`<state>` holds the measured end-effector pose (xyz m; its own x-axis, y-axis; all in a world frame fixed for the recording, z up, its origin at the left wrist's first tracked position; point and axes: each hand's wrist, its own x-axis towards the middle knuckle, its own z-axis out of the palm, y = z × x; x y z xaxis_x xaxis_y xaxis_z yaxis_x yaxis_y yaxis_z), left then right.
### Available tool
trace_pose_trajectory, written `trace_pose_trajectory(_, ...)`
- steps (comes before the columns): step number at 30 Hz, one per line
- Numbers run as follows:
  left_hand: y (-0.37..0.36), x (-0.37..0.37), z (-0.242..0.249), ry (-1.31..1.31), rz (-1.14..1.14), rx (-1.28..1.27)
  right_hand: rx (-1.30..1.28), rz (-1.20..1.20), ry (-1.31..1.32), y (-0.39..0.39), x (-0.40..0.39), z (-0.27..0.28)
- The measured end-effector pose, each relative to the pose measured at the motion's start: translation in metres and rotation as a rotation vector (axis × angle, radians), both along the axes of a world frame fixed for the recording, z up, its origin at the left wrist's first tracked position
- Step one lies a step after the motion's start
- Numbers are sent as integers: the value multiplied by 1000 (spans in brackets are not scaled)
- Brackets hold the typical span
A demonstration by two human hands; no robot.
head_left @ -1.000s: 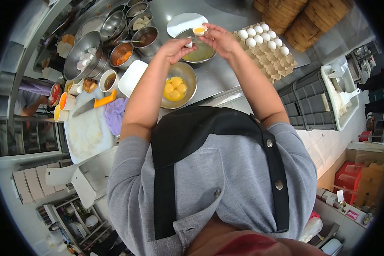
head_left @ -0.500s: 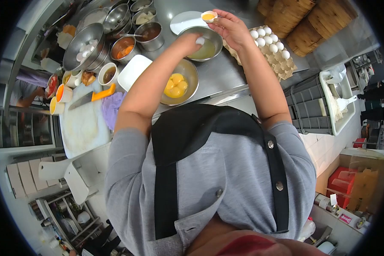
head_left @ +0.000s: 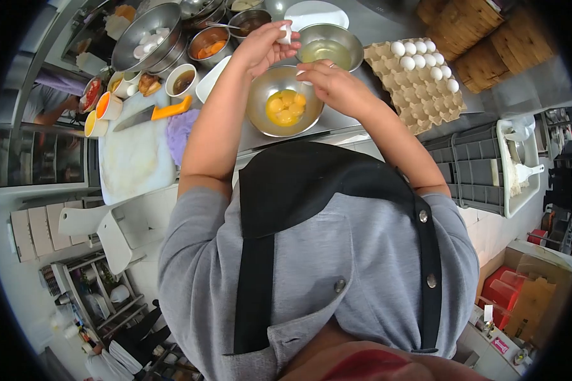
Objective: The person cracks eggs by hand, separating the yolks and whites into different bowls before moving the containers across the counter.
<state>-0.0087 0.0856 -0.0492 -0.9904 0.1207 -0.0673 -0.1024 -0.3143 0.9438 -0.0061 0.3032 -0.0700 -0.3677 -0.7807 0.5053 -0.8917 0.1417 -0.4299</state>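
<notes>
A metal bowl (head_left: 255, 113) holds several egg yolks (head_left: 286, 106). Over its right rim, my right hand (head_left: 338, 87) pinches a piece of white eggshell (head_left: 303, 77), tipped toward the yolks. My left hand (head_left: 260, 51) is above the bowl's far left side, with its fingers around another half eggshell (head_left: 285, 34). Just behind the yolk bowl stands a second metal bowl (head_left: 358, 54) with clear egg white (head_left: 327, 54) in it. To the right, a cardboard egg tray (head_left: 413, 95) carries several white eggs (head_left: 419, 61) at its far side.
A metal bowl of eggshells (head_left: 124, 54) and pots of sauce (head_left: 210, 47) stand at the back left. A knife with an orange handle (head_left: 171, 109) and a purple cloth (head_left: 181, 136) lie on the cutting board (head_left: 133, 165). Bamboo steamers (head_left: 464, 32) are at the back right.
My right hand has moved from above the egg-white bowl to the yolk bowl, and the yolk has left its shell. My left hand has come up out of the egg-white bowl. The view has shifted.
</notes>
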Motion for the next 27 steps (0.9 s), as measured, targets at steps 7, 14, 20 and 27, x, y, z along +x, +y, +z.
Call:
trace_pose_trajectory(7,-4,64,-31,-133,-122,373,-369,-1,-555,-4,9,18)
trace_pose_trajectory(14,5,76,-52,-315,-21,681,-290,-69,-301,-5,4,-5)
trace_pose_trajectory(20,-37,73,15,-49,280,475,87,-954,187,94,-99,-24)
trace_pose_trajectory(27,-166,50,86,497,912,-165,510,-1267,-84,115,-139,-47)
